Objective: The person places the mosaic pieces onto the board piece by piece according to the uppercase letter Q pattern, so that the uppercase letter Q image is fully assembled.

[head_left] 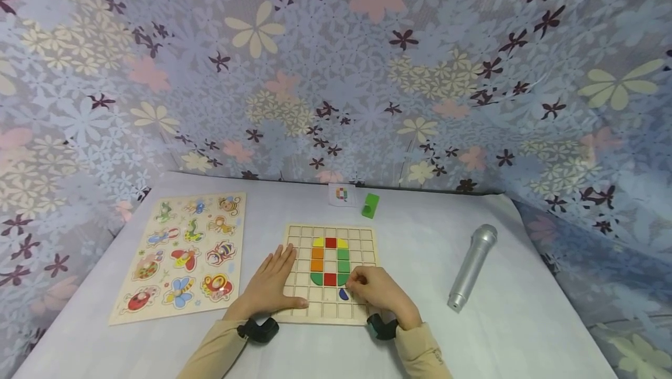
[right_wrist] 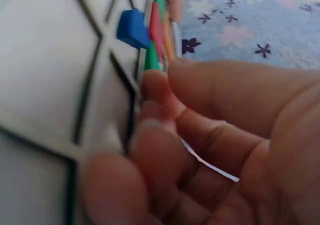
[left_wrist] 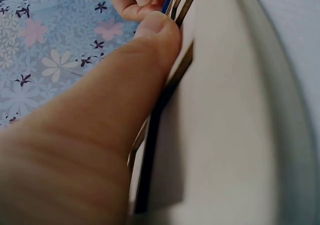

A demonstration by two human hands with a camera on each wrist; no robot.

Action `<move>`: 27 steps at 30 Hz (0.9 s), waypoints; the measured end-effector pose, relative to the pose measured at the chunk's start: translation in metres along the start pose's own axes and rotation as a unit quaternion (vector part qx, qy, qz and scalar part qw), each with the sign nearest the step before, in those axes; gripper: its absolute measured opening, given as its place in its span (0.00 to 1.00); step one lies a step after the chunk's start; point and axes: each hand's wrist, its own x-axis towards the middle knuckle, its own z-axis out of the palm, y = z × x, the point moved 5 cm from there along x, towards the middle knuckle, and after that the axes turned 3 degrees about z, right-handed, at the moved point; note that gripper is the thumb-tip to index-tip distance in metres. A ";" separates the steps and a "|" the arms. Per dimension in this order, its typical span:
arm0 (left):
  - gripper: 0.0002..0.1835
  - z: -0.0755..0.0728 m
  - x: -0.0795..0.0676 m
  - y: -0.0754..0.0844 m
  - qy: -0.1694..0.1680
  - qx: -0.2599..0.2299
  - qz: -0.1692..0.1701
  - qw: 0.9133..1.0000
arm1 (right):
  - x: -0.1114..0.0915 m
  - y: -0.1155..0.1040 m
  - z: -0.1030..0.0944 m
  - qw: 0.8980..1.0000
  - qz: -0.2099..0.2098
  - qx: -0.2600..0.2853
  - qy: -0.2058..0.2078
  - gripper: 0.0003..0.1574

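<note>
My left hand (head_left: 270, 285) lies spread over the left side of a wooden grid board (head_left: 305, 309), its thumb along the lower squares. Red, yellow, orange and green pieces form a ring on the grid, among them a red square (head_left: 330, 279) and a green square (head_left: 343, 266). Below the ring's lower right corner lies a rounded blue piece (head_left: 343, 294), seen as a thick block (right_wrist: 133, 29) in the right wrist view. My right hand (head_left: 379, 289) is at the board's right side, fingers curled, thumb near the index finger. Its fingertips are close beside the blue piece, with nothing visible between them.
An insect picture puzzle board (head_left: 178, 256) lies at the left. Behind the grid are a small pattern card (head_left: 342, 195) and a green block (head_left: 370, 206). A silver microphone (head_left: 472, 268) lies at the right. Flowered cloth (head_left: 336, 76) hangs behind the table.
</note>
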 end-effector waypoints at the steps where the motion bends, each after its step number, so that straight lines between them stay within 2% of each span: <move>1: 0.64 0.000 0.001 0.000 0.000 -0.003 0.000 1.000 | 0.000 0.001 -0.003 1.000 0.004 0.009 -0.002 0.06; 4: 0.63 0.001 0.003 0.002 -0.010 -0.010 -0.001 1.000 | -0.001 0.007 -0.017 0.999 0.024 0.033 0.023 0.07; 6: 0.61 -0.002 0.004 0.002 -0.005 -0.024 -0.005 1.000 | -0.003 0.013 -0.033 0.996 0.031 0.025 0.079 0.08; 7: 0.60 -0.005 0.004 0.002 0.008 -0.025 -0.006 1.000 | -0.005 0.017 -0.041 0.993 0.031 0.001 0.118 0.11; 8: 0.58 -0.011 0.004 0.002 0.028 -0.014 -0.005 0.999 | -0.008 0.020 -0.050 0.987 0.030 -0.028 0.156 0.15; 10: 0.54 -0.027 0.003 0.002 0.090 0.026 -0.002 0.996 | -0.014 0.029 -0.065 0.968 0.034 -0.109 0.222 0.26; 12: 0.51 -0.045 0.002 0.001 0.163 0.083 -0.006 0.983 | -0.021 0.040 -0.075 0.944 0.046 -0.197 0.261 0.39; 14: 0.53 -0.060 0.000 -0.001 0.212 0.144 -0.020 0.966 | -0.027 0.051 -0.081 0.928 0.059 -0.254 0.266 0.47; 15: 0.54 -0.065 -0.001 -0.004 0.225 0.162 -0.030 0.960 | -0.029 0.055 -0.083 0.925 0.066 -0.269 0.260 0.49; 16: 0.56 -0.068 -0.002 -0.008 0.228 0.170 -0.043 0.958 | -0.031 0.059 -0.083 0.924 0.071 -0.276 0.253 0.50; 21: 0.58 -0.068 -0.007 -0.027 0.189 0.175 -0.094 0.962 | -0.032 0.063 -0.080 0.933 0.082 -0.276 0.215 0.51; 27: 0.56 -0.066 -0.008 -0.032 0.187 0.169 -0.098 0.963 | -0.031 0.061 -0.074 0.944 0.101 -0.254 0.187 0.50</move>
